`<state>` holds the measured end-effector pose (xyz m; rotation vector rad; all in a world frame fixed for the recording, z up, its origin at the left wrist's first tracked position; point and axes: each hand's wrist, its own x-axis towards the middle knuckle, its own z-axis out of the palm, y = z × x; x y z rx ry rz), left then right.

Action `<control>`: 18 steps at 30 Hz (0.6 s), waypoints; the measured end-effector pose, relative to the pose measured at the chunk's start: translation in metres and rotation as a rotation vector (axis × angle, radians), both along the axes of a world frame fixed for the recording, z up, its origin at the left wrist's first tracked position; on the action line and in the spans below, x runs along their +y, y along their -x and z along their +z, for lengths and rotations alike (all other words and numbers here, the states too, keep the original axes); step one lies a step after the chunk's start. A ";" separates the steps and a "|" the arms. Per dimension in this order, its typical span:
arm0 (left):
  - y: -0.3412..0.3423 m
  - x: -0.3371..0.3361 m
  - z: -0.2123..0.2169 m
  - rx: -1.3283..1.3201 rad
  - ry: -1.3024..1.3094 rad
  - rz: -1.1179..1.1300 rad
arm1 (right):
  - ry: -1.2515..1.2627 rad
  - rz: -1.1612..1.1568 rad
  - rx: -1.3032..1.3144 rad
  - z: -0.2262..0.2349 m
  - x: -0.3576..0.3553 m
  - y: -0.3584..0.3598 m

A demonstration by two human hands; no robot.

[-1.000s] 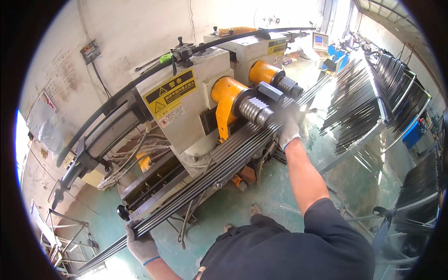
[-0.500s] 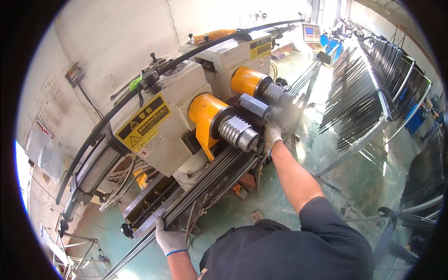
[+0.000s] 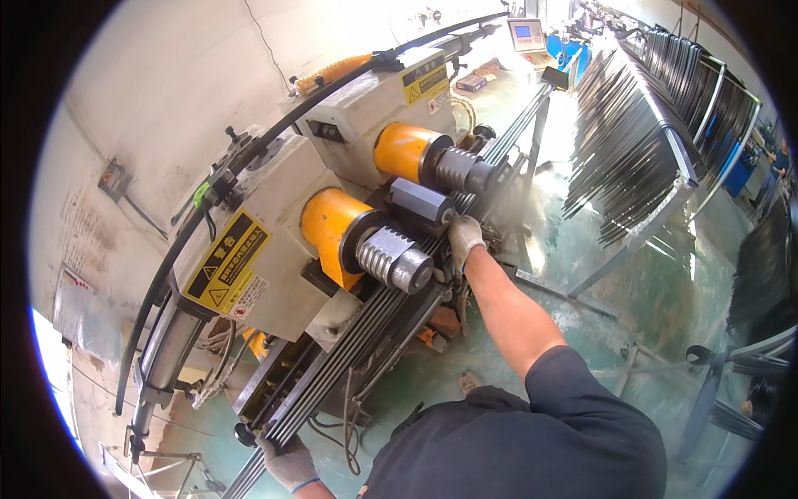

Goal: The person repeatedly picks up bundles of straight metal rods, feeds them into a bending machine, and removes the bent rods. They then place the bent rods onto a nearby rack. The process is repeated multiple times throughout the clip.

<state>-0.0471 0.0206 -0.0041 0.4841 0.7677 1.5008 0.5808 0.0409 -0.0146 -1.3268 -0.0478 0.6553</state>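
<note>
A bundle of long thin metal rods (image 3: 337,358) runs slantwise along the front of a grey machine (image 3: 278,200). My left hand (image 3: 288,462), in a pale knitted glove, is closed round the rods near their lower end, with the fingertips partly hidden. Higher up, my gloved right hand (image 3: 465,239) holds the rods just below a dark hexagonal block (image 3: 420,202). Its fingers are mostly hidden behind the hand. Left of it, a ribbed steel spindle (image 3: 391,256) sticks out of an orange collar (image 3: 334,223). A second orange collar (image 3: 409,151) with its spindle sits farther up.
A curved black hose (image 3: 179,224) arches over the machine. To the right, racks (image 3: 677,154) carry many dark rods. Loose cables (image 3: 353,445) hang below the machine bed beside my left hand. A control box with a screen (image 3: 525,35) stands at the far end. Another person (image 3: 779,162) is at far right.
The view has shifted, so the machine sits farther left. My left hand is nearer the dark round knob beside the rods. My right hand stays beside the hexagonal block.
</note>
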 end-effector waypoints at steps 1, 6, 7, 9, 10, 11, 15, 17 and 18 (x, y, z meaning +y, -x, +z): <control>-0.005 -0.007 0.001 0.029 0.023 0.019 | 0.003 -0.014 0.021 0.004 0.002 0.004; -0.035 -0.020 -0.001 -0.034 0.106 0.059 | 0.014 0.033 -0.072 -0.016 0.020 0.006; -0.062 -0.014 0.007 -0.065 0.127 0.020 | -0.062 -0.003 -0.214 -0.051 0.019 -0.018; -0.091 -0.013 0.008 -0.089 0.141 0.009 | -0.129 -0.037 -0.305 -0.074 0.021 -0.023; -0.098 -0.014 0.011 -0.086 0.167 -0.025 | -0.126 -0.058 -0.257 -0.066 0.021 -0.013; -0.105 -0.016 0.010 -0.104 0.111 -0.072 | -0.264 -0.068 -0.037 -0.055 0.022 -0.007; -0.108 -0.018 0.015 -0.116 0.205 -0.023 | -0.212 -0.164 0.187 0.017 0.004 0.029; -0.108 -0.009 0.013 -0.135 0.164 -0.075 | -0.238 -0.137 0.169 -0.012 0.001 0.002; -0.085 -0.006 0.002 -0.133 0.127 -0.070 | -0.186 -0.121 0.165 -0.003 0.000 0.016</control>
